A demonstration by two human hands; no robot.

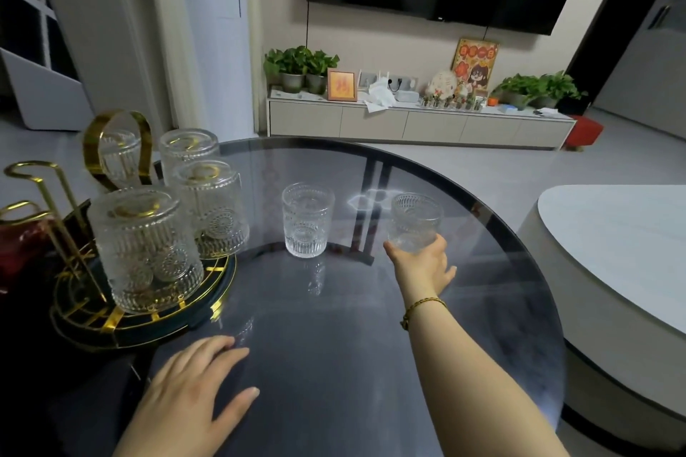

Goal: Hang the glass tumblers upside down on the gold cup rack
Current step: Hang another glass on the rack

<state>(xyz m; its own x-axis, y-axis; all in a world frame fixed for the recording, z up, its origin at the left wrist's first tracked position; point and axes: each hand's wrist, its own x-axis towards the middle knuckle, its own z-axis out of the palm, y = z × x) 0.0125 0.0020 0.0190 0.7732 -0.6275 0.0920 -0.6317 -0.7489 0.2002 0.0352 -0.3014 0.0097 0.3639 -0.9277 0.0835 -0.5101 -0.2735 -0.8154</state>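
Gold rack (111, 271) held four glasses upside down; two left. Right hand (421, 263) gripped far glass (414, 223); middle glass (307, 219) untouched. Left hand (193, 393) flat, fingers open.

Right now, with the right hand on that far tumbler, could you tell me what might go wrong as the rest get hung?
1. The right hand grips the far tumbler only low, near its base, so it could slip when turned over.
2. Carrying it left towards the gold cup rack means passing the upright tumbler standing in between; a knock could tip it on the glass table.
3. The free prongs sit behind the hung tumblers, so glass may clink against glass.
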